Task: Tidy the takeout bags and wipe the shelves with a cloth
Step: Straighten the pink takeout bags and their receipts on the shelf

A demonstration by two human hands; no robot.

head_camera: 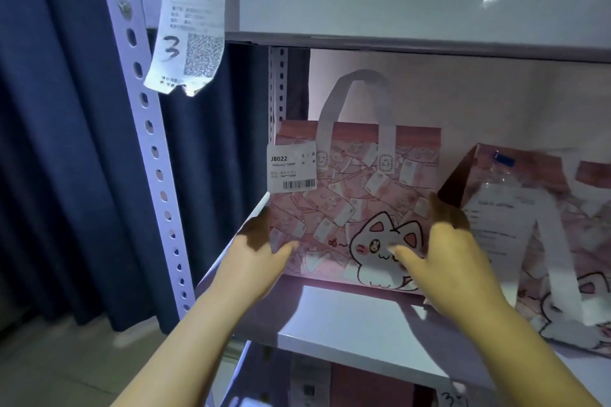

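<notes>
Head view: left hand point(256, 249) and right hand point(443, 248) gripped the pink cat-print takeout bag point(357, 201) by its sides, apparently to square it on the shelf point(347, 334).

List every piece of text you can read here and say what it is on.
"J8022": white label on the upright cat bag.
"3", handwritten: hanging receipt; its print and QR codes are blurred.
"喵~": bag front, beside the cat.
Slip on the right bag: unreadable.
</notes>
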